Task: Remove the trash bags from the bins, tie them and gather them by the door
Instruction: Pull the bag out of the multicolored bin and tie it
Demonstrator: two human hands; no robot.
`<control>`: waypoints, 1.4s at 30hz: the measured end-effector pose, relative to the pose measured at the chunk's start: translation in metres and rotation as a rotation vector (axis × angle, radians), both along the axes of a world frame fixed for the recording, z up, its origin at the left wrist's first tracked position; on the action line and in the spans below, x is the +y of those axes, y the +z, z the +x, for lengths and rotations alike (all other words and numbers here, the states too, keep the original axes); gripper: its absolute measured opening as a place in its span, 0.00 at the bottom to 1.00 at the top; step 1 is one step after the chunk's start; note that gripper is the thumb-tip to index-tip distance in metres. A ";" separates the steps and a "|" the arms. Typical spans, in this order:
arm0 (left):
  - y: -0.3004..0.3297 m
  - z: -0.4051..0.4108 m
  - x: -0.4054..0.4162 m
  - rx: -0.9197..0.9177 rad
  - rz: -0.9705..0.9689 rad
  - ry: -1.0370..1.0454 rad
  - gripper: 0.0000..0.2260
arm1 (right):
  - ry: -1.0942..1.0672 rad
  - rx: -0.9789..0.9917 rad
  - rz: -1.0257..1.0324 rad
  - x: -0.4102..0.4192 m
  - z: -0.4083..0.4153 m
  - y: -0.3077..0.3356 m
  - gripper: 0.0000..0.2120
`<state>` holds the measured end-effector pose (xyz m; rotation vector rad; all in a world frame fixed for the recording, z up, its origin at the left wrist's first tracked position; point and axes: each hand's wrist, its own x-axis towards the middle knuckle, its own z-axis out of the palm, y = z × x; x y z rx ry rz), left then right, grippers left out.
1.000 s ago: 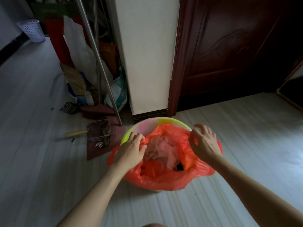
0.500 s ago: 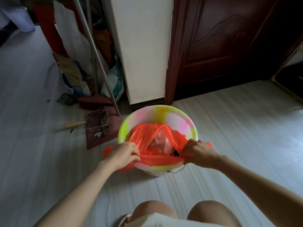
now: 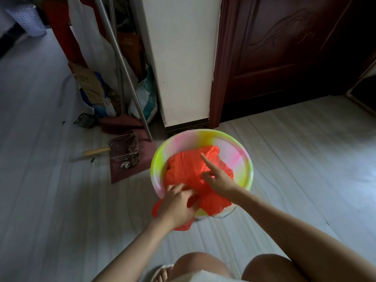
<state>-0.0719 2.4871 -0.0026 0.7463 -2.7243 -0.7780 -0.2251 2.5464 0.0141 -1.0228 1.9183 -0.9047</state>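
Observation:
An orange trash bag (image 3: 183, 171) sits bunched inside a round pink, yellow and green bin (image 3: 242, 157) on the floor. Part of the bag hangs over the bin's near rim. My left hand (image 3: 179, 202) grips that near part of the bag at the rim. My right hand (image 3: 217, 176) lies on top of the bag with its index finger stretched out and the other fingers curled into the plastic. The bag's contents are hidden under the folded plastic.
A dark wooden door (image 3: 295, 51) stands behind the bin on the right, beside a white pillar (image 3: 183, 58). A dustpan (image 3: 126, 157), a metal pole (image 3: 124, 68) and leaning bags and cardboard (image 3: 95, 88) crowd the left. A white basket (image 3: 28, 19) is far left. My knees show below.
The bag's mouth, held wide across the bin before, is now folded over and bunched. My hands moved closer together, and the right index finger now points out over the bag.

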 end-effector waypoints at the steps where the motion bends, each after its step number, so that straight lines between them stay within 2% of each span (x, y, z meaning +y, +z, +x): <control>1: -0.002 0.005 -0.004 -0.040 -0.059 -0.056 0.14 | 0.106 0.083 0.014 -0.004 0.000 -0.001 0.27; 4: -0.004 0.022 -0.011 -0.020 -0.079 -0.141 0.14 | 0.339 0.290 0.094 -0.010 0.008 -0.008 0.20; 6: 0.001 0.030 -0.019 0.120 -0.115 -0.064 0.11 | 0.480 0.478 0.160 -0.006 0.014 -0.011 0.24; 8: 0.004 0.034 -0.031 0.244 -0.201 0.079 0.10 | 0.551 0.585 0.238 -0.003 0.016 -0.011 0.25; 10: 0.009 0.032 -0.044 0.194 -0.254 0.267 0.11 | 0.587 0.696 0.305 -0.002 0.017 -0.012 0.24; 11: 0.011 0.029 -0.049 0.123 -0.202 0.381 0.12 | 0.602 0.750 0.324 -0.002 0.018 -0.013 0.23; 13: 0.014 0.019 -0.058 -0.038 0.028 0.603 0.20 | 0.574 0.786 0.313 -0.004 0.019 -0.015 0.18; 15: 0.014 0.012 -0.068 -0.160 0.220 0.676 0.21 | 0.446 0.756 0.252 -0.004 0.016 -0.016 0.13; 17: 0.013 0.009 -0.077 -0.148 0.273 0.687 0.15 | 0.264 0.673 0.173 -0.001 0.010 -0.013 0.10; 19: 0.016 0.006 -0.079 -0.108 0.346 0.711 0.13 | 0.130 0.576 0.126 0.001 0.004 -0.008 0.10; 24: 0.011 0.004 -0.073 -0.040 0.485 0.737 0.11 | 0.001 0.484 0.098 -0.008 -0.006 0.009 0.06; 26: 0.003 0.004 -0.071 0.044 0.559 0.751 0.06 | -0.044 0.459 0.080 -0.012 -0.010 0.019 0.10; 30: -0.003 0.006 -0.062 0.157 0.654 0.781 0.13 | -0.040 0.486 0.027 -0.023 -0.016 0.039 0.11; 33: -0.001 0.006 -0.057 0.217 0.752 0.791 0.09 | -0.187 0.412 0.014 -0.024 -0.019 0.046 0.12; 38: -0.005 0.002 -0.056 0.265 0.775 0.799 0.09 | -0.672 -0.074 -0.181 -0.022 -0.030 0.072 0.13; 40: -0.004 -0.001 -0.057 0.237 0.753 0.789 0.13 | -0.687 -0.135 -0.209 -0.026 -0.034 0.086 0.13; 42: 0.005 -0.004 -0.061 0.164 0.642 0.769 0.18 | -0.682 -0.129 -0.223 -0.028 -0.036 0.098 0.13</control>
